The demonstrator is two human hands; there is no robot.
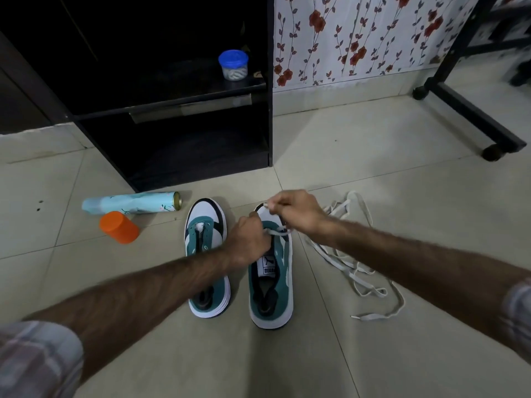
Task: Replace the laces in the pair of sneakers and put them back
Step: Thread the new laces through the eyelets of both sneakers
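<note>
- Right hand pinches a lace over the right sneaker.
- Left hand grips the same lace.
- Loose laces lie right of that sneaker.

Single head view, wide-angle, looking forward and steeply down at floor, close above.

Bare floor tiles lie open between the black cabinet and the two sneakers. Left of the left sneaker, a spray can on its side and an orange cap crowd the way. Right of the right sneaker, loose white laces sprawl across the tiles.
</note>
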